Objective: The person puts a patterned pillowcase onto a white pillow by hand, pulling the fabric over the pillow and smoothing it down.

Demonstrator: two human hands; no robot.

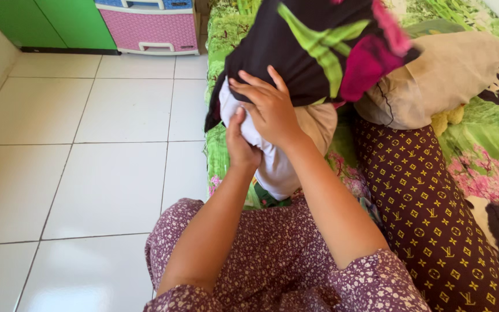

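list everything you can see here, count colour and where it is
pillow: 1, white, on the near edge of the bed, held by both hands
pillowcase: 1, black with green and pink leaf print, pulled partway over the pillow's far end
second pillow: 1, beige, on the bed to the right of it
bolster: 1, brown with yellow pattern, lying along the bed at right
bed sheet: 1, green with pink flowers, covering the bed
drawer unit: 1, pink and blue with white handles, against the far wall
cabinet: 1, green, far left
floor: white tiles, left
left hand: grips the pillow's side
right hand: fingers spread at the pillowcase edge
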